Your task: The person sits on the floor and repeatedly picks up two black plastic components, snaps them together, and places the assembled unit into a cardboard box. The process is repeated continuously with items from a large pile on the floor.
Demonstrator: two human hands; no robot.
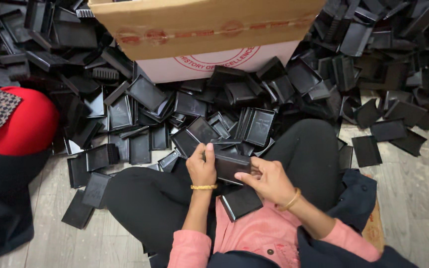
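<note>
My left hand (201,167) grips the left end of a stack of black plastic trays (230,166), thumb on top. At the stack's right end, the fingers of my right hand (266,179) press against its side. Both wrists wear gold bangles. Another black tray (241,202) lies on my lap over a pink top, just under the hands. I sit cross-legged in black trousers on the floor.
A large heap of loose black plastic trays (254,124) covers the floor ahead and to both sides. A cardboard box (199,34) stands at the top centre. A person in red (23,124) sits at the left. Grey plank floor (413,188) shows at the right.
</note>
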